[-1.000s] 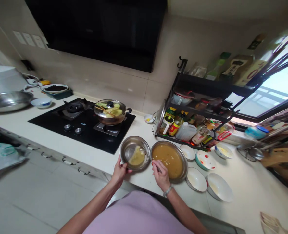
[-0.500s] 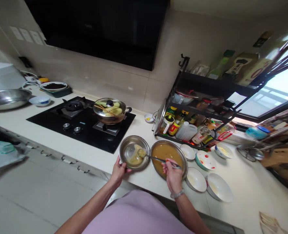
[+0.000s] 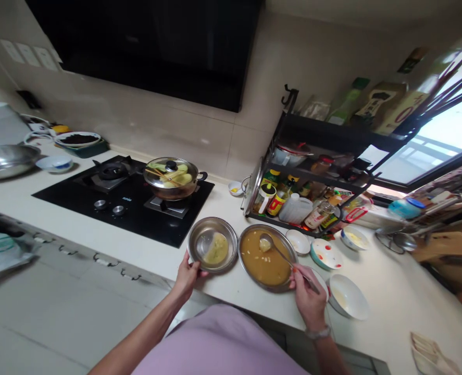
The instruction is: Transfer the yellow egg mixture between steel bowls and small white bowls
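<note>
My left hand [image 3: 189, 274] grips the near-left rim of a small steel bowl [image 3: 195, 249], which holds a little yellowish, greenish mixture [image 3: 217, 249]. Fingers of my right hand [image 3: 309, 291] are closed round the handle of a metal spoon [image 3: 283, 255]. The spoon's bowl, with some pale stuff in it, is over the larger steel dish beside the small bowl. Brown liquid [image 3: 260, 265] with pale bits fills that steel dish [image 3: 241, 263]. A white bowl [image 3: 319, 276] is partly hidden behind my right hand.
A lidded glass-topped pan [image 3: 172, 179] with pale green pieces sits on the black gas hob [image 3: 137, 221]. Behind the dish stands a black rack [image 3: 304, 172] of bottles and jars. Several bowls, including a white one [image 3: 348, 297], stand to the right.
My right hand has moved right, carrying the spoon from the small steel bowl to over the brown liquid. My left hand keeps its hold on the small bowl. The view has shifted slightly.
</note>
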`<action>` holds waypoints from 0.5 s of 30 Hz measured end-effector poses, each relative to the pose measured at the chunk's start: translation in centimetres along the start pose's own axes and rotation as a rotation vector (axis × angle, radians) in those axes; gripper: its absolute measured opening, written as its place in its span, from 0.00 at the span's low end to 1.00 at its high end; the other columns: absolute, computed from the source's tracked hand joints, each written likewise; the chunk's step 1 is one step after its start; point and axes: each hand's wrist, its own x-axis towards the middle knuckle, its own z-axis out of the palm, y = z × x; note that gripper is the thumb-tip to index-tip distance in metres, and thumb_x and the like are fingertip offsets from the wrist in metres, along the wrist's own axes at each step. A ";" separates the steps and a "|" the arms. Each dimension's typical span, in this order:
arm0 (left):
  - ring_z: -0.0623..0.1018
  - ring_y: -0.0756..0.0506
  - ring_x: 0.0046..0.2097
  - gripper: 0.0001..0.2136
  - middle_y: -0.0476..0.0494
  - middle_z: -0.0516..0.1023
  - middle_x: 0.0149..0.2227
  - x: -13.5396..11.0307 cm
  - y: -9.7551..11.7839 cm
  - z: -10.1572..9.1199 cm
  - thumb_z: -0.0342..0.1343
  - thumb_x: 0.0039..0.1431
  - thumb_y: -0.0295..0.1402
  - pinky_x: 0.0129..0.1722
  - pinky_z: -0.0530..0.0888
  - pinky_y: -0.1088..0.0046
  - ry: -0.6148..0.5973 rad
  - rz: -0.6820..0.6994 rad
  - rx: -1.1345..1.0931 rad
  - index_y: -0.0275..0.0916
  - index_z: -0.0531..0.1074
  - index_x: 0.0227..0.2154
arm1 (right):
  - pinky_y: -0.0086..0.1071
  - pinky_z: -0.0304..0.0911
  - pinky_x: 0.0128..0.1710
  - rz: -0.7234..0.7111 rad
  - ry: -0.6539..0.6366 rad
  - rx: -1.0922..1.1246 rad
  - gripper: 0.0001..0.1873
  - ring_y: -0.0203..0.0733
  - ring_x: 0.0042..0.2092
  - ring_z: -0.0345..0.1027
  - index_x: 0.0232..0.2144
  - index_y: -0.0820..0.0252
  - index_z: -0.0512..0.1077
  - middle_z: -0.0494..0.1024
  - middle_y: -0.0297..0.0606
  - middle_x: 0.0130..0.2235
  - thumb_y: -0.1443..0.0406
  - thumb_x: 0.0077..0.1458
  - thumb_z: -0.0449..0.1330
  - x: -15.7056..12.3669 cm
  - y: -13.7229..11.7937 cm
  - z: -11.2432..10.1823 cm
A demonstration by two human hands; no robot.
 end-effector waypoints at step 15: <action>0.72 0.55 0.18 0.35 0.57 0.71 0.22 -0.4 0.5 0.2 0.54 0.54 0.20 0.23 0.75 0.78 -0.003 0.025 0.021 0.41 0.51 0.64 | 0.27 0.67 0.21 -0.179 -0.311 0.112 0.11 0.34 0.26 0.68 0.42 0.55 0.76 0.74 0.37 0.34 0.68 0.61 0.54 -2.3 -1.4 7.8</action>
